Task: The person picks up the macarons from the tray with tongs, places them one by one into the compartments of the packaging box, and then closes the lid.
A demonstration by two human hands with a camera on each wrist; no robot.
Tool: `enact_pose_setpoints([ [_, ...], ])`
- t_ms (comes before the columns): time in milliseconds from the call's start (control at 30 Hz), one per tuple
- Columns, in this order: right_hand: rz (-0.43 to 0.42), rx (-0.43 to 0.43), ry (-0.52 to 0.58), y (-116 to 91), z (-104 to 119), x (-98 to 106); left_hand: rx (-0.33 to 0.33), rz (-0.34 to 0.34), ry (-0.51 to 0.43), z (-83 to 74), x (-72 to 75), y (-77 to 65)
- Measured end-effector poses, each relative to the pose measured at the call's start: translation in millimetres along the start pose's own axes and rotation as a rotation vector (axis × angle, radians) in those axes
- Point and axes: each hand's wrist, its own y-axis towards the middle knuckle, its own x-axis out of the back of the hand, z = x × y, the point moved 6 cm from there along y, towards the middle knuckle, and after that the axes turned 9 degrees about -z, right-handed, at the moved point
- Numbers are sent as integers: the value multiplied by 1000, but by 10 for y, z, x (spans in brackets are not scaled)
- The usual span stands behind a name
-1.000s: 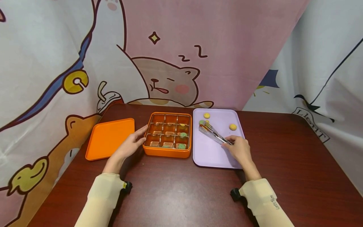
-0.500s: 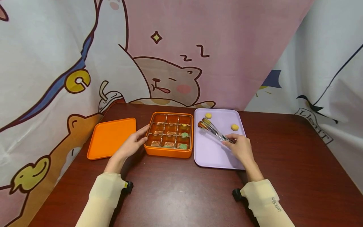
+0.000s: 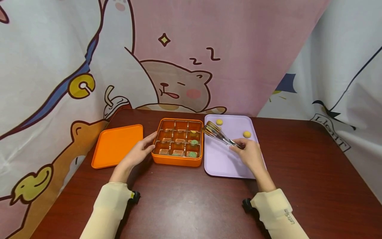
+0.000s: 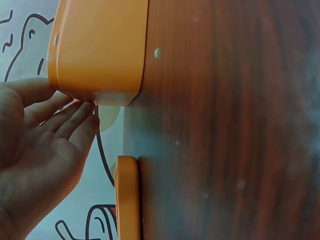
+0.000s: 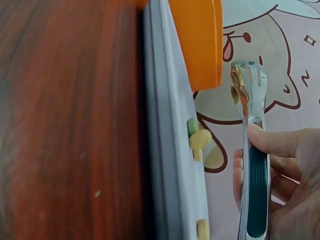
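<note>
My right hand [image 3: 250, 154] holds a pair of metal tongs [image 5: 256, 165] with green grip inlays, thumb on one arm. Raised over the lilac tray [image 3: 226, 166], the tongs have their slotted tips near the right rim of the orange box [image 3: 176, 161] in the head view. Nothing shows between the tips in the right wrist view. My left hand [image 3: 138, 152] rests straight fingers against the box's left side, seen closely in the left wrist view. Inside the box, a divided insert holds a yellow piece [image 3: 193, 131] and green pieces [image 3: 192, 154] in its right column.
On the tray lie small round yellow pieces [image 3: 246, 134] and a green one [image 5: 192, 126], the latter hidden behind the tongs in the head view. An orange lid [image 3: 117, 146] lies left of the box. A printed curtain [image 3: 238, 59] hangs behind the table.
My right hand has lifted the tongs from the tray's green and yellow pieces and shifted them left towards the box. The left hand stays at the box's side.
</note>
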Motion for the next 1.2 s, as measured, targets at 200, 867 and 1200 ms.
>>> enact_pose_setpoints([
  [200,-12,32,1,-4,150,-27,-2,-2,-1,-7,6,-2],
  [867,33,84,85,-26,550,-232,-3,-1,-1,3,4,-6],
  [1200,62,92,81,-20,635,-334,0,0,-9,-8,6,-10],
])
